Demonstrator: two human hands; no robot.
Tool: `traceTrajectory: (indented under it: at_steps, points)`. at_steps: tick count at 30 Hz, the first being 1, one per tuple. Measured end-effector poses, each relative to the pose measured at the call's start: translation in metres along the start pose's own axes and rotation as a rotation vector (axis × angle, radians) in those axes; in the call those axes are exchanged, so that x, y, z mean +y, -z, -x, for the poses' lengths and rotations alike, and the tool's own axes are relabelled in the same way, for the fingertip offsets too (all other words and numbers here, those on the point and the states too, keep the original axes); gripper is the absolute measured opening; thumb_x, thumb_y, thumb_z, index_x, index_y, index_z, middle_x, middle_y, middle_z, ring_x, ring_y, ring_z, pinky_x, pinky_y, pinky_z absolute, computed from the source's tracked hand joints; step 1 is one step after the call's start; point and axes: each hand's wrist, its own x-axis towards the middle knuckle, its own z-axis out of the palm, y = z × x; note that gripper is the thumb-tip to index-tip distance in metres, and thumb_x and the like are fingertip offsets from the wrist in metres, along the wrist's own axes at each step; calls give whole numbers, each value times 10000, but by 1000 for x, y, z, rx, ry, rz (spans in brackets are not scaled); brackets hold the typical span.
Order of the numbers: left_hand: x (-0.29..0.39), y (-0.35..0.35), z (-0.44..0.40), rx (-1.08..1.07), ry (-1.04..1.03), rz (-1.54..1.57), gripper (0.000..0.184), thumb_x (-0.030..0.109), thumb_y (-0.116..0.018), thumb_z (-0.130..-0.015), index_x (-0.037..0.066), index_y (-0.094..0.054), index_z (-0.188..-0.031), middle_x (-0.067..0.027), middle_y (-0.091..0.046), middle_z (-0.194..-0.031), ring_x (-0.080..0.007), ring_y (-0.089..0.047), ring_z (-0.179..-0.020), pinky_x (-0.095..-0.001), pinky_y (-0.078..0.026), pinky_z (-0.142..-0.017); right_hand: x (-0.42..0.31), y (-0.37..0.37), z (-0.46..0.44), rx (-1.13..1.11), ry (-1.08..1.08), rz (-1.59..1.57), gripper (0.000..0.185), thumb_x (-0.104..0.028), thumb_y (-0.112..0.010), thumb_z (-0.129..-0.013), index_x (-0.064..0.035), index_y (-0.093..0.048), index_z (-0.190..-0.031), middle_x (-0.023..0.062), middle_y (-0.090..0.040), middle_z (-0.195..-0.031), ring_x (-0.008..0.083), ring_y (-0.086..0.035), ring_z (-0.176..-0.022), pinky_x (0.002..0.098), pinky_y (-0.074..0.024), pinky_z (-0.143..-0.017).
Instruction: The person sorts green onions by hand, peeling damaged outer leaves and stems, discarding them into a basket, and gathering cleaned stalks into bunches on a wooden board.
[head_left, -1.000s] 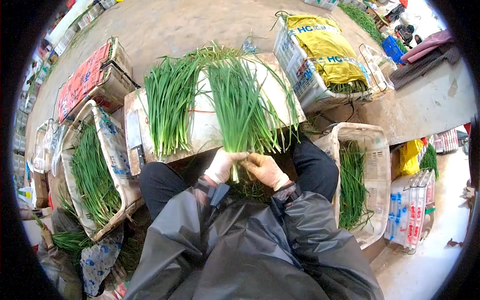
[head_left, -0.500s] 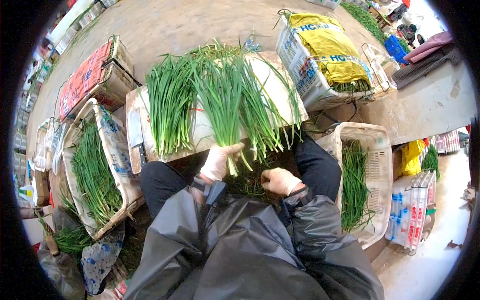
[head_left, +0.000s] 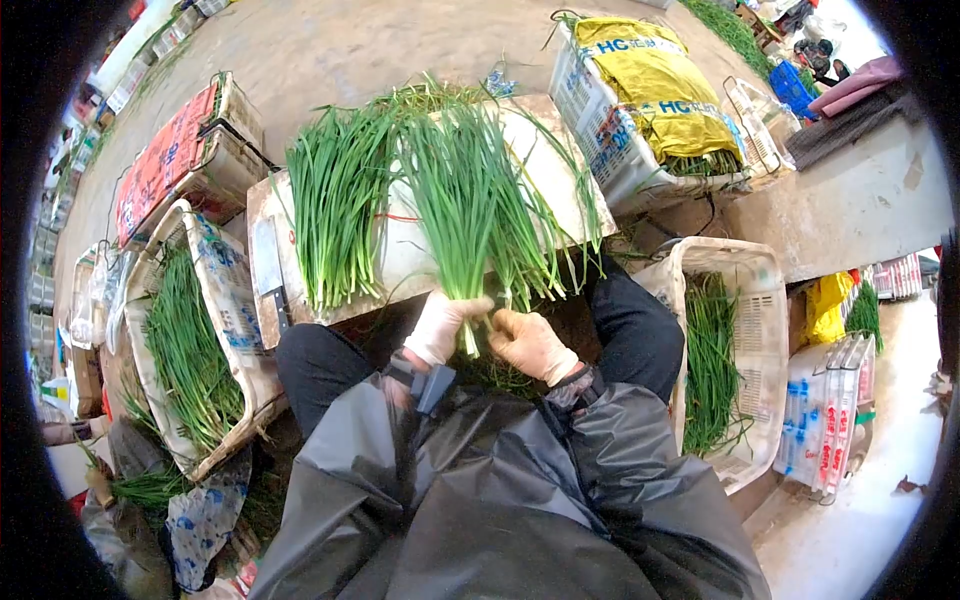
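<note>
My left hand [head_left: 438,328], in a pale glove, is closed around the lower stems of a bunch of garlic chives [head_left: 455,210]. The leaves fan away from me over a white board [head_left: 400,255], and the white stem ends poke out below the fist. Close beside it, my gloved right hand [head_left: 532,346] has its fingertips pinched together near the stem ends; what they grip is too small to make out. Another pile of chives [head_left: 338,205] lies on the board to the left, and looser chives [head_left: 535,245] lie to the right. A cleaver [head_left: 268,262] rests along the board's left edge.
Crates of chives stand at the left [head_left: 250,345] and right [head_left: 755,350] of my knees. Beyond the board are a crate under a yellow sack [head_left: 650,90] and one under a red sack [head_left: 165,175]. A person [head_left: 822,60] is far off at upper right.
My right hand has moved left and up from above my right knee to the stems beside my left hand. The left hand keeps its hold on the bunch.
</note>
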Motion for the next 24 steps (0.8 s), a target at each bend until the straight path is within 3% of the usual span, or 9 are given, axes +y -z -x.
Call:
traceTrajectory:
  at_steps: [6,7,10,15,18,19,20,22,24]
  points:
    - [-8,11,-12,117,30,75,147,37,-757,-844,21,-686,-971,-55,-703,-830,-186,-690,-708,-310,-583,-676,-5,19,-12,379,-112,345,213,-311,-719,-894,-102,-683,-879,135,-703,-748,337,-702,-718,443,-546,-645]
    - [-6,10,-12,133,59,144,134,34,-745,-858,10,-684,-975,-59,-707,-843,-192,-704,-731,-313,-591,-689,10,17,-17,373,-122,438,357,-457,-704,-886,-108,-642,-853,130,-688,-708,352,-694,-676,455,-547,-605]
    - [-3,5,-10,171,44,196,137,50,-739,-876,0,-690,-993,-67,-713,-854,-184,-701,-727,-315,-592,-691,17,9,-27,325,-133,641,420,-514,-713,-863,-101,-636,-878,119,-695,-701,344,-701,-673,461,-548,-599]
    - [-8,12,-14,215,69,179,150,105,-722,-910,-5,-710,-1011,-71,-712,-826,-171,-677,-684,-290,-563,-651,31,-7,-41,250,-303,701,364,-401,-730,-843,-60,-665,-955,168,-722,-778,352,-714,-693,460,-561,-621]
    - [-10,14,-18,249,48,210,143,101,-724,-904,-2,-710,-1002,-70,-714,-825,-169,-676,-694,-286,-552,-643,34,7,-35,375,-70,88,324,-330,-715,-893,-30,-669,-1007,131,-709,-736,277,-693,-615,398,-542,-565]
    - [-10,15,-18,251,52,231,133,82,-730,-893,0,-706,-995,-67,-712,-827,-168,-679,-706,-287,-551,-646,5,26,-29,176,-325,-511,261,-262,-678,-950,-15,-665,-1031,68,-672,-697,168,-633,-571,315,-500,-536]
    - [-10,16,-18,253,56,252,128,64,-737,-882,2,-703,-988,-64,-709,-830,-167,-682,-718,-288,-550,-649,-2,34,-25,145,-284,-763,217,-230,-648,-982,-15,-658,-1011,26,-636,-694,104,-582,-576,263,-467,-544]
    - [-2,11,-13,262,28,247,129,65,-736,-882,-3,-702,-987,-67,-711,-827,-169,-682,-705,-288,-548,-638,-4,41,-19,121,-300,-1009,208,-218,-655,-971,-14,-661,-1011,51,-661,-728,110,-590,-589,265,-479,-569]
    - [1,6,-10,271,3,240,133,65,-736,-881,-7,-700,-986,-70,-713,-826,-171,-682,-692,-288,-546,-627,12,28,-20,30,-389,-778,197,-228,-649,-958,-36,-673,-993,41,-714,-815,94,-618,-607,222,-431,-532]
